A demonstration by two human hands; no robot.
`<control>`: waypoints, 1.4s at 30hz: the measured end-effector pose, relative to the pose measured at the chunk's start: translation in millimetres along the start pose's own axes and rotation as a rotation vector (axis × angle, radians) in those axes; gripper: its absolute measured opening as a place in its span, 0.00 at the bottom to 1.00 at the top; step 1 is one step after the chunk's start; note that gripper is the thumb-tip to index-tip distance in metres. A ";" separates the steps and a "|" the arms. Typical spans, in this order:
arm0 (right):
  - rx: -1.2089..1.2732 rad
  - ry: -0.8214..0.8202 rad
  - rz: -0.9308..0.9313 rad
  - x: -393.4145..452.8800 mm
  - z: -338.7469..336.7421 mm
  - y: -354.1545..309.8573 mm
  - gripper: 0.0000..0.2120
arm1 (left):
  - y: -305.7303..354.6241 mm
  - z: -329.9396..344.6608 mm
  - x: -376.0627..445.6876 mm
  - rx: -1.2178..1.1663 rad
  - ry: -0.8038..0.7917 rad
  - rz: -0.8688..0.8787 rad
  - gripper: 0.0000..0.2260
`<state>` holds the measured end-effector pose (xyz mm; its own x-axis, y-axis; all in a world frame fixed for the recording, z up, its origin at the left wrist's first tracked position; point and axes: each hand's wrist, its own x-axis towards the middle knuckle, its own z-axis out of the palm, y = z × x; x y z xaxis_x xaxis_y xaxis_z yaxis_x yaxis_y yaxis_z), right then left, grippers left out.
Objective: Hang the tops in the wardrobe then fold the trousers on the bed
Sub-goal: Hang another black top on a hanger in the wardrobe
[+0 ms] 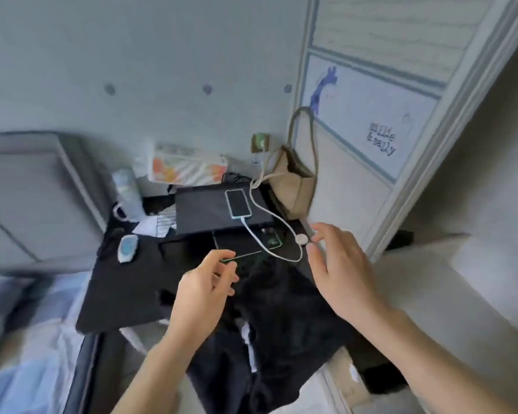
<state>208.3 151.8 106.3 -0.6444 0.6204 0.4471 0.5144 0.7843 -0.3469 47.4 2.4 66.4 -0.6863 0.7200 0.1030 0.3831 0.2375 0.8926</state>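
Dark hand-lettered words on the pale blue-framed white wardrobe door panel (371, 115) read roughly "millie & sally"; blur leaves the first word uncertain.

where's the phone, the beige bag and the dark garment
phone (237, 203), head view, middle of its dark screen
beige bag (293, 182), head view, front of its body
dark garment (281, 318), head view, middle of the crumpled cloth

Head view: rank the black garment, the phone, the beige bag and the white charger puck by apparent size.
1. black garment, nearest the camera, so enlarged
2. beige bag
3. phone
4. white charger puck
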 end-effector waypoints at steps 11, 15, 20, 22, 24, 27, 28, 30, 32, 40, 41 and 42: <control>0.391 -0.516 -0.452 -135.5 92.1 -160.2 0.15 | -109.3 -94.0 -268.9 0.050 0.588 -0.558 0.10; 0.464 -0.678 -0.564 -190.8 121.5 -219.9 0.15 | -149.1 -119.5 -360.7 0.029 0.738 -0.734 0.09; 0.421 -0.854 -0.591 -274.1 177.8 -302.9 0.15 | -210.4 -147.5 -464.3 -0.018 0.852 -0.952 0.08; 0.392 -0.939 -0.614 -312.6 202.6 -345.3 0.14 | -239.3 -167.7 -506.9 -0.004 0.861 -1.036 0.09; 0.354 -1.008 -0.630 -342.9 225.6 -379.8 0.14 | -269.2 -188.0 -541.0 0.026 0.836 -1.094 0.07; 0.293 -1.084 -0.675 -385.3 268.6 -426.9 0.14 | -323.7 -216.2 -588.6 0.053 0.797 -1.161 0.06; 0.256 -1.112 -0.685 -403.4 286.3 -443.3 0.14 | -348.3 -225.3 -606.8 0.061 0.755 -1.192 0.06; 0.193 -1.169 -0.701 -427.8 314.0 -465.7 0.15 | -389.7 -238.8 -630.6 0.087 0.657 -1.233 0.05; 0.123 -1.209 -0.777 -457.4 349.5 -486.1 0.15 | -440.4 -254.5 -655.1 0.119 0.567 -1.280 0.06; 0.039 -1.459 -0.709 -539.5 514.2 -538.6 0.15 | -600.6 -285.4 -676.3 0.166 0.347 -1.409 0.19; 0.057 -1.477 -0.669 -547.2 533.9 -545.4 0.15 | -614.6 -284.9 -670.8 0.144 0.353 -1.409 0.19; 0.071 -1.491 -0.640 -557.1 557.2 -553.4 0.15 | -632.0 -283.1 -665.1 0.123 0.361 -1.408 0.20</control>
<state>-32.7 -624.2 -410.2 -0.6994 -0.3679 -0.6128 -0.0372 0.8749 -0.4828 86.7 -811.2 -442.1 -0.6386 -0.3455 -0.6876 -0.6862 0.6602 0.3055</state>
